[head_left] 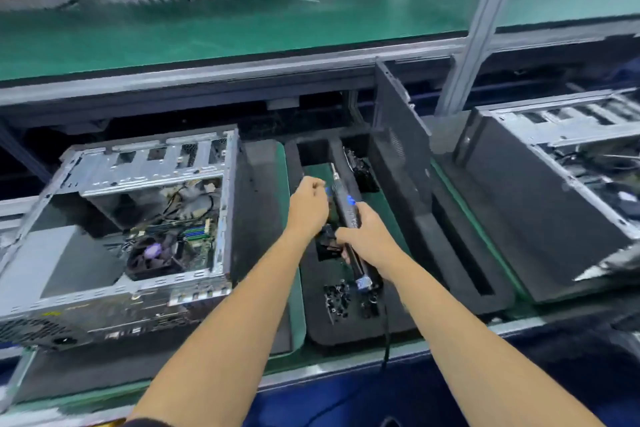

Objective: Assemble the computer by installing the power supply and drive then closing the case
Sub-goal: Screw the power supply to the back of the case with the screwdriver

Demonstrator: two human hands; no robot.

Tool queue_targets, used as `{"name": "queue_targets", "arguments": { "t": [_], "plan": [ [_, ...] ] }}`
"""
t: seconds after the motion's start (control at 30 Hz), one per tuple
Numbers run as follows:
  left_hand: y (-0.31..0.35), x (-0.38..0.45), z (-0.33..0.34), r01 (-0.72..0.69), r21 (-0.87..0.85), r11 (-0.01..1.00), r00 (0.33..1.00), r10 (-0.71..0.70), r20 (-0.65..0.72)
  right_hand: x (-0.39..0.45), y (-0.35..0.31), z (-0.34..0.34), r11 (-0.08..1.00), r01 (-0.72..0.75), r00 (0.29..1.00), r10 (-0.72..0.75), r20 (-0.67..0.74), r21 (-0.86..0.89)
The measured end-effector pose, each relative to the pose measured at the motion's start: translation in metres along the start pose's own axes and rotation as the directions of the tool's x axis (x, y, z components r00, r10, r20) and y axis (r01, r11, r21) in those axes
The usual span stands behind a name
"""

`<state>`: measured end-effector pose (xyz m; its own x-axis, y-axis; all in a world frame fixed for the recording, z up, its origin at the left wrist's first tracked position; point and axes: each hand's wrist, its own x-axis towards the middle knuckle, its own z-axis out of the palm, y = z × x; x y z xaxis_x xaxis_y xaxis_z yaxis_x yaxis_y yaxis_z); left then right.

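My right hand [363, 236] grips the electric screwdriver [346, 215], long axis pointing away from me, bit forward. My left hand [308, 204] is curled just left of the barrel; whether it pinches a screw I cannot tell. The open computer case [138, 218] lies well to the left of both hands, nearer my left, on the counter [294, 291]

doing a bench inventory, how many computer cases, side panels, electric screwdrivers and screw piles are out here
computer cases: 2, one open on the left, one at the right edge
side panels: 1, standing upright
electric screwdrivers: 1, gripped by the right hand
screw piles: 1, on the black foam tray
total: 5
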<state>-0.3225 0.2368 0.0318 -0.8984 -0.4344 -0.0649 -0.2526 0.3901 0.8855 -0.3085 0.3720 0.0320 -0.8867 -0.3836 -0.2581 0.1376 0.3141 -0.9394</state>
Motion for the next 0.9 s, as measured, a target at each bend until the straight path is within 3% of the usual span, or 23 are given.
{"name": "queue_targets", "arguments": {
  "t": [0.13,0.23,0.27,0.33,0.4,0.5,0.6,0.7,0.9],
  "plan": [
    [-0.039,0.012,0.029,0.130,0.148,0.980,0.991,-0.134,0.011,0.022,0.036,-0.019,0.997,-0.083,0.995,0.083,0.047,0.004],
    [-0.065,0.022,0.046,0.016,0.459,0.888,0.981,-0.102,0.164,0.034,0.056,-0.025,0.989,-0.145,0.988,0.144,0.055,0.006],
    [-0.071,0.026,0.052,-0.087,0.597,0.797,0.967,-0.075,0.242,0.037,0.061,-0.025,0.986,-0.164,0.985,0.164,0.054,0.006],
    [-0.082,0.037,0.066,-0.320,0.816,0.481,0.925,-0.026,0.379,0.044,0.069,-0.024,0.980,-0.197,0.980,0.196,0.041,0.018],
    [-0.093,0.048,0.079,-0.453,0.865,0.214,0.888,0.022,0.460,0.051,0.075,-0.022,0.974,-0.222,0.975,0.221,0.026,0.035],
    [-0.109,0.059,0.093,-0.512,0.857,0.058,0.859,0.040,0.511,0.060,0.076,-0.019,0.974,-0.221,0.975,0.220,0.026,0.048],
    [-0.109,0.066,0.094,-0.557,0.830,-0.014,0.829,0.038,0.558,0.068,0.070,-0.019,0.978,-0.208,0.978,0.208,0.021,0.018],
    [-0.105,0.068,0.090,-0.589,0.808,0.019,0.808,0.031,0.589,0.074,0.062,-0.020,0.975,-0.215,0.977,0.215,0.012,0.062],
    [-0.054,0.080,0.067,-0.550,0.835,0.008,0.820,0.195,0.538,0.077,0.042,-0.021,0.974,-0.172,0.984,0.175,-0.011,0.149]
  ]
}}
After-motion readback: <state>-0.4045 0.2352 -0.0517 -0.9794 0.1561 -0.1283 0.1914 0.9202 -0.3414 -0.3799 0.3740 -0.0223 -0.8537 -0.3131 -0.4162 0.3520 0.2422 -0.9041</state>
